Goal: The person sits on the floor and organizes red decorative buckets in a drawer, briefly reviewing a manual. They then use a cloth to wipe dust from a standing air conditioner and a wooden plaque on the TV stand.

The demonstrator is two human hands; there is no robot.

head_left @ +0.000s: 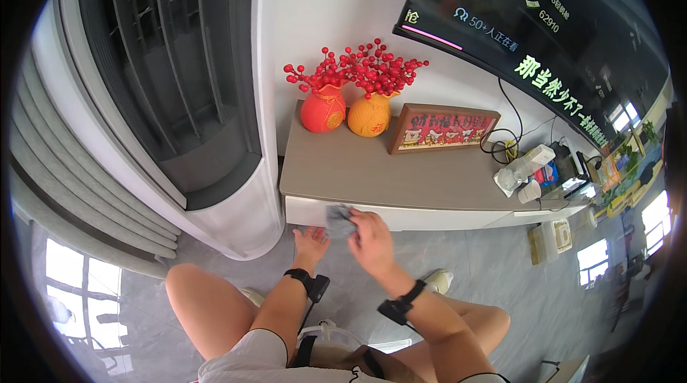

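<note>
A crumpled grey cloth (340, 222) is gripped by the fingers of my right hand (372, 241), just in front of the white drawer front (424, 218) of a low TV cabinet. Whether the cloth presses on that surface, I cannot tell. Below and to the left, my left hand (310, 246) is palm up near the cabinet's lower edge, fingers spread and holding nothing. The cabinet's brown top (343, 174) carries a red vase (323, 109) and a yellow vase (370, 115), both filled with red berry sprigs (375, 69). Beside them leans a wooden picture frame (445, 128).
A tall floor-standing air conditioner (231, 233) stands close on the left, by a grey curtain (80, 184). Above the cabinet hangs a lit television (483, 18). Black cables (502, 149), a white paper cup (530, 191) and small packages crowd the right end. A plastic container (545, 243) sits on the floor.
</note>
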